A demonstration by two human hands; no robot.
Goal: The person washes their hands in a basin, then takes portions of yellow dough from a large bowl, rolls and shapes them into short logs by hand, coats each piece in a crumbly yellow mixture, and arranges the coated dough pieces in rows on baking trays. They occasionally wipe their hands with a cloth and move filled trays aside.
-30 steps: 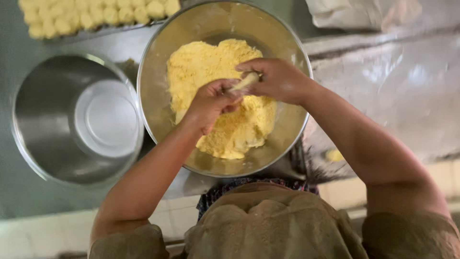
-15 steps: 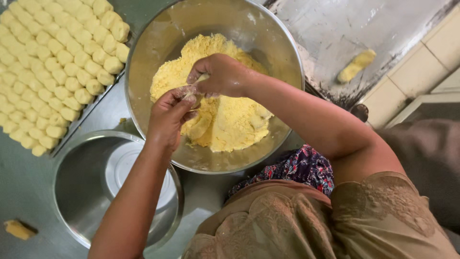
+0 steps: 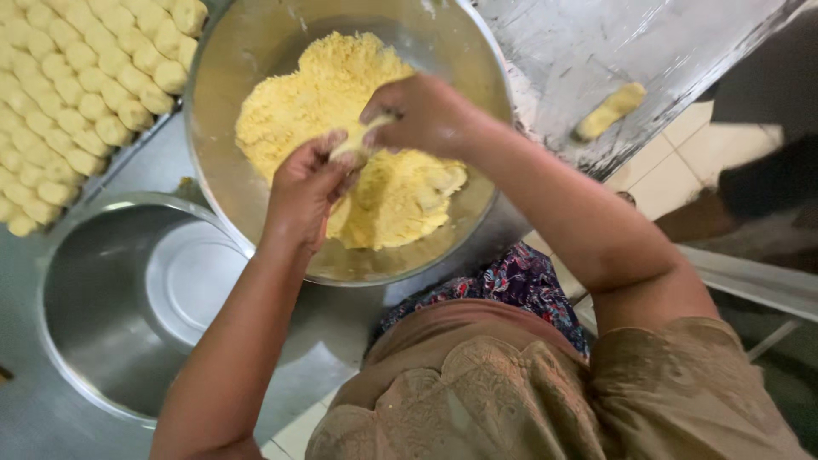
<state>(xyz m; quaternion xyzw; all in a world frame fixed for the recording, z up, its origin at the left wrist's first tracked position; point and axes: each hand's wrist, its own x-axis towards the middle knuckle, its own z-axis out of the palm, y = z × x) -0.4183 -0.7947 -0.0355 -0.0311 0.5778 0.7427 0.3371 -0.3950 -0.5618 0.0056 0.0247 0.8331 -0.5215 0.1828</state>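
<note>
my left hand (image 3: 308, 181) and right hand (image 3: 417, 113) meet over the large steel bowl (image 3: 230, 77), both pinched closed on one small roll of yellow dough (image 3: 358, 140) held between their fingertips. directly beneath them, the crumbly yellow dough mass (image 3: 324, 85) fills the bowl's middle. just beside the bowl, lower left, stands an empty steel bowl (image 3: 94, 307). at upper left, rows of shaped dough pieces (image 3: 77, 77) lie on a tray. one stray dough piece (image 3: 609, 111) lies on the steel surface (image 3: 562, 51), upper right.
</note>
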